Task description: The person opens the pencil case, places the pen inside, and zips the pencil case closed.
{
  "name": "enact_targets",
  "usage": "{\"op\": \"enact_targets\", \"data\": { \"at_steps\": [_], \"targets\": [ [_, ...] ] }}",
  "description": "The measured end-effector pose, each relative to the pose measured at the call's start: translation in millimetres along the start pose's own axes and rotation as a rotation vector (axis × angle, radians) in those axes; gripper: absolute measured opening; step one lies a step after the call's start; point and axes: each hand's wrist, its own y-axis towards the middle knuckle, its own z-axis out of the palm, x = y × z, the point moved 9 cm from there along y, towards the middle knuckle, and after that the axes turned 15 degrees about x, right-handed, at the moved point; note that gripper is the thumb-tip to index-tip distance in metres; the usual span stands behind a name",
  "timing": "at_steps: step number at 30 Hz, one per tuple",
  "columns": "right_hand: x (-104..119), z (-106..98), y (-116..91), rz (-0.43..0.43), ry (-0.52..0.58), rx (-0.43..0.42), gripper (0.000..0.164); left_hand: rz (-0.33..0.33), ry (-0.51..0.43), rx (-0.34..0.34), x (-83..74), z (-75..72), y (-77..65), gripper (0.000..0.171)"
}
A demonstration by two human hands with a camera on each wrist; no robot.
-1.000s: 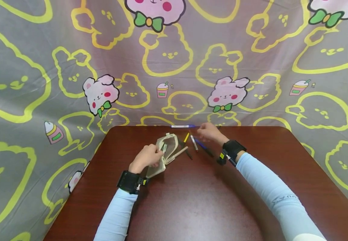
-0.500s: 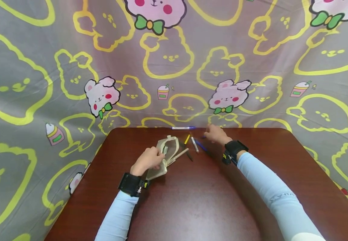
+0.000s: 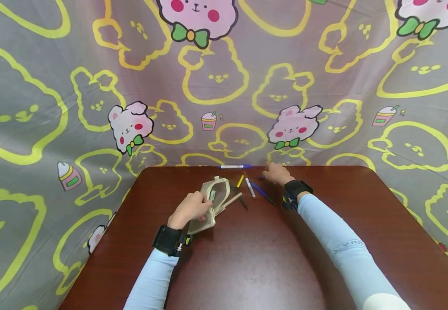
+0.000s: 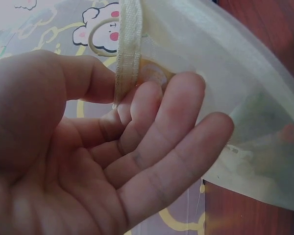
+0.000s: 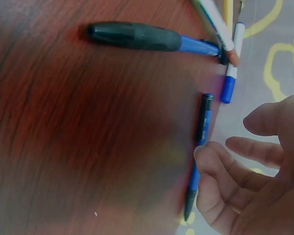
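Note:
In the head view my left hand (image 3: pixel 190 207) pinches the edge of a pale mesh pencil pouch (image 3: pixel 202 226), which lies open on the table. The left wrist view shows thumb and index finger on the zipper band (image 4: pixel 130 46), the other fingers along the see-through mesh (image 4: pixel 255 54). Near the table's far edge is my right hand (image 3: pixel 278 173). Its loosely bent fingertips are right at a slim blue pen (image 5: pixel 203 129) in the right wrist view, with the thumb held apart. A blue pen with a thick black grip (image 5: pixel 137 36) lies beside them.
Left of the right hand lie a white marker with a blue cap (image 3: pixel 231 166), a yellow pen (image 3: pixel 240 181), a white pen (image 3: pixel 250 188) and a dark pen (image 3: pixel 244 203). A beige stick-like pen (image 3: pixel 233 200) touches the pouch. A patterned cloth (image 3: pixel 224 99) hangs behind the table.
My right hand has moved a little to the right, away from the white marker, and a blue pen end now shows beside its fingers. The left hand stays on the pouch.

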Motion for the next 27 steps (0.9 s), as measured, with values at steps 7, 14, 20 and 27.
{"op": "enact_targets", "data": {
  "at_steps": [7,14,20,27],
  "targets": [
    [-8.6,13.5,13.8,0.02,0.044,0.024,0.026,0.0,-0.031,-0.009,6.6,-3.0,-2.1,0.023],
    [-7.1,13.1,16.8,0.04,0.054,0.03,0.034,-0.003,-0.029,-0.007,8.7,-9.1,-0.3,0.024],
    [-7.9,16.7,22.5,0.052,0.026,0.032,0.035,-0.013,-0.02,-0.009,11.3,-9.2,-1.7,0.023],
    [-14.6,21.6,23.6,0.094,0.033,0.025,0.035,0.003,-0.038,-0.018,13.4,-5.6,-2.5,0.023]
  ]
}}
